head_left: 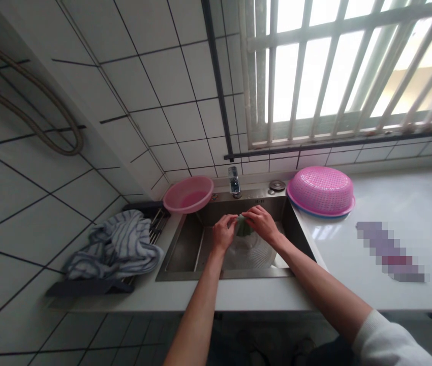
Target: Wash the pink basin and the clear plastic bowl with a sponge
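Note:
Over the sink (180, 252), my left hand (223, 233) and my right hand (260, 222) come close together. Their fingertips pinch a small green piece (243, 227) that looks like a vegetable leaf, its exact kind too small to tell. It hangs down between the two hands. Beneath them, a see-through basket (257, 254) with a fine mesh-like pattern sits in the sink, partly hidden by my hands and forearms. Behind my hands stands a chrome faucet (234, 182).
A pink basin (189, 195) leans at the sink's back left corner. On the right counter (399, 198) lies an upturned pink colander (320, 190), a blue rim under it. A striped towel (119, 246) covers a rack at left. A blurred-out purple item (387, 249) lies further right.

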The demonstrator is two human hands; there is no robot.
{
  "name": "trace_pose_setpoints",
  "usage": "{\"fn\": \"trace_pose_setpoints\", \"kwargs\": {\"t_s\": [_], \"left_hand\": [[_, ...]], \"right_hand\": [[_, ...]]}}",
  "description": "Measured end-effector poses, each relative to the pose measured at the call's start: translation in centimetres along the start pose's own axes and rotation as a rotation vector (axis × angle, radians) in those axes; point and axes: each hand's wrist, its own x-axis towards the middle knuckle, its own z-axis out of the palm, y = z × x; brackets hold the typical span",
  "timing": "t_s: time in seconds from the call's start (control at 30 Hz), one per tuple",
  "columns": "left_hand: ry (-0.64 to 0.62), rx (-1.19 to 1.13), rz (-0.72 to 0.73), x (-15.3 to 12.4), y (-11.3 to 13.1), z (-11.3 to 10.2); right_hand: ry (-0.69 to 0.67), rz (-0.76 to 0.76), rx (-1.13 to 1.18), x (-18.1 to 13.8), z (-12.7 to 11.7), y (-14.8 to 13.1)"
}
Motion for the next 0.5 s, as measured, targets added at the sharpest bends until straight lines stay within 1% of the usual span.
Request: {"fn": "trace_pose_setpoints", "kwargs": {"t_s": [0.1, 0.17, 0.23, 0.3, 0.37, 0.43, 0.5], "left_hand": [[0.085, -0.023, -0.044, 0.2, -0.6, -0.3], [0.095, -0.019, -0.044, 0.2, -0.7, -0.1], [0.053, -0.018, -0.019, 0.2, -0.4, 0.2], [0.004, -0.028, 0.010, 0.1, -0.1, 0.5], [-0.009, -0.052, 0.021, 0.0, -0.1, 0.5], [0.039, -0.070, -0.002, 0.0, -0.5, 0.2], [0.108, -0.071, -0.054, 0.1, -1.0, 0.0]], "right_hand": [[0.060, 0.093, 0.009, -0.1, -0.7, 0.9], [0.088, 0.116, 0.015, -0.3, -0.8, 1.0], [0.076, 0.080, 0.024, -0.3, -0.5, 0.6], [0.035, 0.017, 0.029, -0.2, 0.0, -0.1], [-0.001, -0.022, 0.032, 0.0, 0.3, -0.2], [0.009, -0.001, 0.034, 0.0, 0.0, 0.3], [0.059, 0.070, 0.032, -0.1, -0.5, 1.2]]}}
